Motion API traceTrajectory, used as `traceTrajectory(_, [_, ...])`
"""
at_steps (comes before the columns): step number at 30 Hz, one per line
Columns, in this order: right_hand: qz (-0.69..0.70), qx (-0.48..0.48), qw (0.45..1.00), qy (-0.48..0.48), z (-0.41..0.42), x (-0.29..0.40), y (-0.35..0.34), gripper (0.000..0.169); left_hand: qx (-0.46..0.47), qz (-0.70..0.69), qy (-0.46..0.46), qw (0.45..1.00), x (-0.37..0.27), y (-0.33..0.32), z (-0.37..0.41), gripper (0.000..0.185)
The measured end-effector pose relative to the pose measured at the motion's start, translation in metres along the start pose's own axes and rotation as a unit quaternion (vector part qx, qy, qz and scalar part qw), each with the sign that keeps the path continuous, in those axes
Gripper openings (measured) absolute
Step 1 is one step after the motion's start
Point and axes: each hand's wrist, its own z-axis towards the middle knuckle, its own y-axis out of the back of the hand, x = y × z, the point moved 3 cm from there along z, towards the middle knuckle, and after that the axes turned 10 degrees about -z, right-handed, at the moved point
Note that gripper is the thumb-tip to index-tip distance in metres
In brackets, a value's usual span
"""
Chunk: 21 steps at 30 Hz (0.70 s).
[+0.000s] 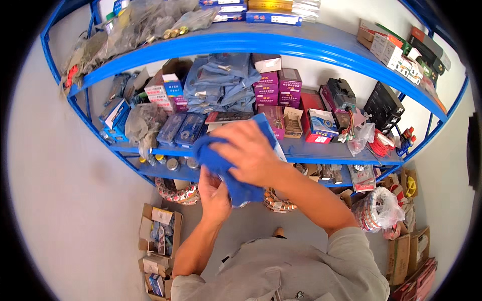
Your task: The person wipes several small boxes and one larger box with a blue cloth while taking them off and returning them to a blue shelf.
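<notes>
In front of my chest, both hands are at a blue cloth [241,184] and a flat blue-and-white box or packet [272,131]. My right hand [244,150] lies over the cloth, its fingers bent onto it and slightly blurred. Below and to the left, my left hand [214,193] grips the lower left side of the item, thumb up; the cloth hides most of what it holds. Behind the hands is the middle blue metal shelf [312,150], with blue plastic cases [191,129] to the left and an open small cardboard box [293,122] to the right.
The upper shelf's blue beam [241,43] crosses above the hands. Stacked denim-blue bags [220,84], purple boxes [266,90] and a red cable coil [379,145] fill the middle shelf. Wrapped tyres [280,201] stand beneath. Open cartons [177,233] sit on the floor at left, more cartons [398,259] at right.
</notes>
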Motion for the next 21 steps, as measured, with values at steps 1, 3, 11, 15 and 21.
traceTrajectory(1, [-0.031,-0.010,0.999,-0.037,-0.008,-0.005,0.000,0.051,-0.018,0.015,0.013,1.000,-0.001,0.013,-0.002,0.054])
traceTrajectory(3, [-0.056,-0.039,0.992,-0.105,-0.021,-0.019,-0.001,0.049,-0.037,0.026,-0.006,0.999,-0.007,0.021,-0.007,0.056])
traceTrajectory(11, [0.085,-0.053,0.939,-0.329,-0.028,-0.042,-0.010,0.034,-0.046,0.054,-0.029,0.997,-0.006,0.041,-0.012,0.058])
traceTrajectory(15, [0.144,-0.019,0.905,-0.400,-0.048,-0.025,-0.013,0.039,-0.064,0.009,-0.051,0.997,-0.011,0.036,-0.013,0.054])
traceTrajectory(21, [0.199,-0.008,0.864,-0.462,-0.136,-0.011,-0.024,0.035,-0.093,0.047,-0.091,0.990,-0.002,0.048,-0.010,0.052])
